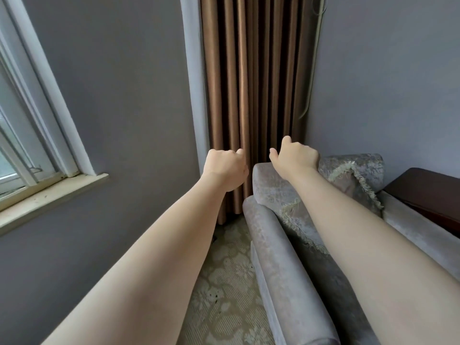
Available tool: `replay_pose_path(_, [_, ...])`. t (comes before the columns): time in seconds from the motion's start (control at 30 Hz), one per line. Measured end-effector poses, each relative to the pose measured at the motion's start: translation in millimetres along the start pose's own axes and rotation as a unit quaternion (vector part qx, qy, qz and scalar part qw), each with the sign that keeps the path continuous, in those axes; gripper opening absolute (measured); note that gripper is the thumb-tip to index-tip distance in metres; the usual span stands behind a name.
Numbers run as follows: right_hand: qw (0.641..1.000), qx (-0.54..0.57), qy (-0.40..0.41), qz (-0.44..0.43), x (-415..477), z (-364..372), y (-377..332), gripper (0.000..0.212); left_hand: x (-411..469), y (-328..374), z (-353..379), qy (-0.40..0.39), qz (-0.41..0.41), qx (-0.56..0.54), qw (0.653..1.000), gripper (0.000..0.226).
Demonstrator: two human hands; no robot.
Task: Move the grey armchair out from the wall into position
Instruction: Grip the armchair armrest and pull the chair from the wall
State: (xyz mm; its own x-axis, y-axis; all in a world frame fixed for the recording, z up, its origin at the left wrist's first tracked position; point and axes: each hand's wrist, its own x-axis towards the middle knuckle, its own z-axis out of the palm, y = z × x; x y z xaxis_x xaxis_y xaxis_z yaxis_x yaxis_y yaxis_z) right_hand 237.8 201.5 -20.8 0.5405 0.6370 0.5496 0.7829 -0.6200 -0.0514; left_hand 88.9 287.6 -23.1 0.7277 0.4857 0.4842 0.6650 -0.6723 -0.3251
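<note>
The grey armchair [281,247] stands at the lower right with its back toward the corner, beside the brown curtain [251,90]. A fringed grey cushion [348,178] lies on its seat. Both my arms stretch forward. My left hand [225,169] hovers in front of the curtain, left of the chair's back, with its fingers curled. My right hand [295,158] is just above the top corner of the chair's back, its fingers curled under and thumb pointing left. Neither hand shows anything held, and the fingertips are hidden behind the hands.
A grey wall with a window and sill [49,192] is on the left. A dark wooden table [428,192] stands right of the chair against the right wall. Patterned carpet [224,282] fills the narrow gap between left wall and chair.
</note>
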Motion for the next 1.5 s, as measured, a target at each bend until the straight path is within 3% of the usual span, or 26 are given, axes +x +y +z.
replay_pose_path(0.33, [0.998,-0.050,-0.036,0.020,135.1,115.6,-57.3,0.038,143.4,-71.8,135.4,0.014,0.014,-0.078,0.997,0.027])
replay_pose_path(0.7, [0.981,-0.081,-0.050,0.171,265.9,248.7,-104.3,0.037,310.4,-123.2,275.7,0.015,0.164,-0.109,0.980,0.028])
replay_pose_path(0.93, [0.960,-0.113,-0.076,0.246,323.6,313.3,-82.2,0.043,394.7,-96.7,339.6,0.004,0.256,-0.122,0.959,0.033])
replay_pose_path(1.2, [0.941,-0.133,-0.106,0.293,421.1,405.3,-4.3,0.043,522.6,-39.3,420.6,0.009,0.293,-0.137,0.946,0.038])
replay_pose_path(1.5, [0.948,-0.120,-0.135,0.260,496.0,480.5,37.1,0.044,609.3,25.6,491.6,-0.050,0.314,-0.214,0.924,0.037])
